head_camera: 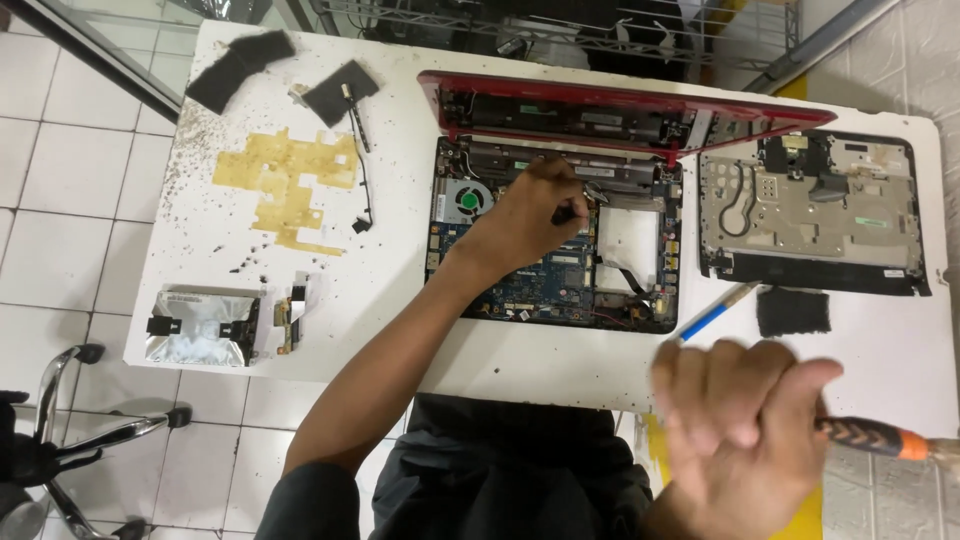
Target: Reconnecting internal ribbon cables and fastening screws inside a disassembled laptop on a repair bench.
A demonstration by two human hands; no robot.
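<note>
An opened red laptop (pixel 620 110) lies on the white table (pixel 400 300) with its blue circuit board (pixel 545 285) and round fan (pixel 467 197) bare. My left hand (pixel 525 215) rests on the board near the hinge, fingers pinched on a small part close to a cable. My right hand (pixel 740 435) is raised near the table's front edge, blurred, closed around a screwdriver with an orange and black handle (pixel 875 437). A blue and white pen-like tool (pixel 715 312) lies between the laptop and my right hand.
The detached keyboard frame (pixel 810 215) lies upside down at the right, a black pad (pixel 793 312) below it. At the left are a foil-wrapped drive (pixel 200 325), a small cable with black pads (pixel 350 100), and yellow tape residue (pixel 285 180). A chair base (pixel 60 440) stands on the tiled floor.
</note>
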